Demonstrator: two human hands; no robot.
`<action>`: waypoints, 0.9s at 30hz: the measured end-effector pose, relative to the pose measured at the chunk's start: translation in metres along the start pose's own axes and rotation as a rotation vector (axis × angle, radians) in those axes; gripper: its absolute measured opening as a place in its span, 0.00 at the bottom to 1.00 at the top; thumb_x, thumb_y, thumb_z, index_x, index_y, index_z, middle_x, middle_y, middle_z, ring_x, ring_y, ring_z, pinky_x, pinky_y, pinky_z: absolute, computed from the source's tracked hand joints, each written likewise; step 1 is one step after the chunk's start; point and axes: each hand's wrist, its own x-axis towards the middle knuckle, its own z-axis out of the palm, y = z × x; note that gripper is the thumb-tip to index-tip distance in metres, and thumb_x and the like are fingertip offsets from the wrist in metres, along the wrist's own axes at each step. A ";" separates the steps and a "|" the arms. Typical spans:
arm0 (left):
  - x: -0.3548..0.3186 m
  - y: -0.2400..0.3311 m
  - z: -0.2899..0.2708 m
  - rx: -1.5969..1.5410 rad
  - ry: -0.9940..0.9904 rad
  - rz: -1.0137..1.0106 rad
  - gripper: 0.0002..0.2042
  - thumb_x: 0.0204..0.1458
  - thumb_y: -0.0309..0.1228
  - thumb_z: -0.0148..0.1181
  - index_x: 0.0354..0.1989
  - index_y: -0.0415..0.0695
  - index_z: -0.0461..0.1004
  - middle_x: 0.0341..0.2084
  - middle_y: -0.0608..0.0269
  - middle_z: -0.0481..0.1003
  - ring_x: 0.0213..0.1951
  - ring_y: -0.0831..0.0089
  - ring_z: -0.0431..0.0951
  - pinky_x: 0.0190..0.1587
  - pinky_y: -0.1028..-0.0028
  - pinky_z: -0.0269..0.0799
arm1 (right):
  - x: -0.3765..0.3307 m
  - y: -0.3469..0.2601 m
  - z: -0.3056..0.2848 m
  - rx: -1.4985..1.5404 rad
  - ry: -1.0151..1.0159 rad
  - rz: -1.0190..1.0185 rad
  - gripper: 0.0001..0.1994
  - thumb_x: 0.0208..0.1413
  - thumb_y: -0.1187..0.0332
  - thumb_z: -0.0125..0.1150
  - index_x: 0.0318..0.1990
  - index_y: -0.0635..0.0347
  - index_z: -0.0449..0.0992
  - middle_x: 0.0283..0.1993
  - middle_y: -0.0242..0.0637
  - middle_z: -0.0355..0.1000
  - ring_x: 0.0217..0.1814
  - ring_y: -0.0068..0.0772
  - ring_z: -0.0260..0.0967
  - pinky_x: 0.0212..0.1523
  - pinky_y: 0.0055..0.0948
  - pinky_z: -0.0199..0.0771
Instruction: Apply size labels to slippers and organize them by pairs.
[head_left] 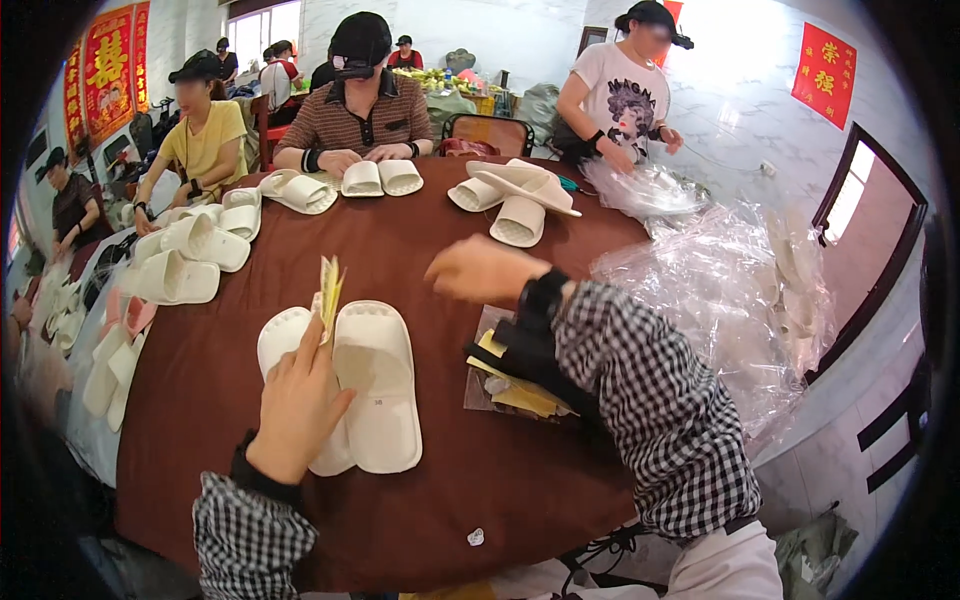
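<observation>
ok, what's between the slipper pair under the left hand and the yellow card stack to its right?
Only bare brown tablecloth between the white slipper pair and the yellow cards, per the head view.

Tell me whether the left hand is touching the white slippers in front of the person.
Touching. The head view shows the left hand lying on the pair of white slippers, fingers overlapping the left slipper while pinching a small yellow card.

pair of white slippers (370,385) lying flat side by side on brown table, thin yellow cards (329,290) held upright above them
</observation>
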 end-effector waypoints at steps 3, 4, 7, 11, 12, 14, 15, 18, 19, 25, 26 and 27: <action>0.001 0.038 0.006 -0.034 0.145 0.115 0.31 0.43 0.36 0.72 0.56 0.36 0.70 0.65 0.53 0.62 0.59 0.52 0.67 0.60 0.55 0.63 | 0.004 0.097 -0.041 -0.329 0.249 0.285 0.14 0.53 0.66 0.53 0.39 0.61 0.82 0.41 0.53 0.79 0.45 0.57 0.76 0.47 0.51 0.77; -0.003 0.045 0.009 -0.091 0.187 0.232 0.31 0.43 0.38 0.72 0.56 0.37 0.71 0.65 0.55 0.62 0.62 0.50 0.64 0.64 0.50 0.58 | 0.011 0.129 -0.043 -0.349 0.276 0.410 0.12 0.53 0.67 0.53 0.37 0.63 0.82 0.40 0.54 0.78 0.46 0.56 0.76 0.47 0.49 0.76; -0.010 0.063 0.026 -0.110 0.055 0.407 0.28 0.47 0.46 0.68 0.52 0.40 0.75 0.65 0.63 0.62 0.68 0.50 0.55 0.64 0.27 0.40 | 0.004 0.185 -0.036 -0.476 0.429 0.403 0.13 0.58 0.70 0.50 0.49 0.59 0.75 0.49 0.47 0.75 0.52 0.54 0.74 0.50 0.49 0.74; -0.026 0.062 0.057 -0.028 -0.019 0.314 0.23 0.49 0.47 0.64 0.46 0.41 0.80 0.66 0.70 0.59 0.68 0.53 0.54 0.61 0.21 0.39 | -0.004 0.215 -0.033 -0.490 0.235 0.576 0.31 0.55 0.73 0.51 0.69 0.49 0.59 0.73 0.37 0.57 0.64 0.50 0.67 0.59 0.47 0.72; -0.029 0.064 0.054 -0.035 0.004 0.278 0.22 0.50 0.47 0.63 0.45 0.42 0.81 0.66 0.71 0.59 0.68 0.52 0.54 0.60 0.20 0.38 | -0.007 0.227 -0.030 -0.496 0.255 0.543 0.31 0.56 0.72 0.51 0.70 0.49 0.57 0.73 0.37 0.56 0.64 0.50 0.67 0.57 0.47 0.73; -0.030 0.068 0.050 -0.043 0.039 0.232 0.21 0.51 0.47 0.62 0.44 0.42 0.81 0.66 0.72 0.59 0.68 0.52 0.54 0.59 0.19 0.38 | -0.012 0.244 -0.026 -0.531 0.278 0.585 0.31 0.57 0.71 0.52 0.70 0.48 0.56 0.72 0.37 0.58 0.62 0.51 0.69 0.53 0.49 0.75; -0.033 0.068 0.048 -0.028 0.000 0.199 0.21 0.51 0.47 0.62 0.44 0.43 0.81 0.66 0.73 0.59 0.68 0.52 0.54 0.58 0.18 0.37 | -0.011 0.247 -0.024 -0.546 0.203 0.632 0.32 0.57 0.70 0.53 0.70 0.47 0.55 0.70 0.38 0.60 0.60 0.52 0.70 0.51 0.50 0.76; -0.034 0.067 0.046 -0.006 -0.036 0.141 0.19 0.51 0.47 0.62 0.41 0.45 0.82 0.65 0.76 0.60 0.68 0.52 0.54 0.56 0.16 0.38 | -0.008 0.259 -0.017 -0.595 0.177 0.642 0.25 0.56 0.71 0.55 0.63 0.53 0.66 0.59 0.45 0.68 0.54 0.52 0.73 0.46 0.51 0.76; -0.034 0.062 0.044 0.013 -0.062 0.140 0.18 0.50 0.46 0.62 0.39 0.45 0.82 0.65 0.77 0.59 0.69 0.53 0.54 0.56 0.17 0.39 | -0.008 0.265 -0.016 -0.745 0.172 0.654 0.17 0.57 0.71 0.54 0.55 0.55 0.72 0.53 0.44 0.71 0.51 0.50 0.75 0.44 0.48 0.78; -0.033 -0.018 0.025 0.137 -0.202 0.103 0.19 0.54 0.44 0.61 0.40 0.38 0.80 0.69 0.74 0.55 0.71 0.59 0.50 0.56 0.22 0.50 | -0.022 0.258 -0.037 -0.939 0.227 0.661 0.13 0.53 0.71 0.58 0.47 0.58 0.78 0.50 0.47 0.74 0.50 0.49 0.75 0.45 0.45 0.77; -0.026 -0.032 0.024 0.149 -0.204 0.097 0.19 0.54 0.43 0.61 0.40 0.37 0.79 0.69 0.74 0.55 0.71 0.60 0.51 0.58 0.24 0.51 | -0.034 0.258 -0.055 -0.969 0.262 0.642 0.13 0.53 0.72 0.58 0.46 0.59 0.78 0.50 0.49 0.74 0.50 0.49 0.75 0.45 0.44 0.77; -0.021 -0.047 0.022 0.157 -0.181 0.082 0.18 0.55 0.42 0.60 0.42 0.37 0.79 0.69 0.74 0.56 0.71 0.61 0.51 0.58 0.26 0.52 | -0.040 0.248 -0.074 -1.006 0.233 0.621 0.12 0.53 0.73 0.56 0.44 0.60 0.77 0.47 0.50 0.73 0.50 0.50 0.74 0.44 0.46 0.77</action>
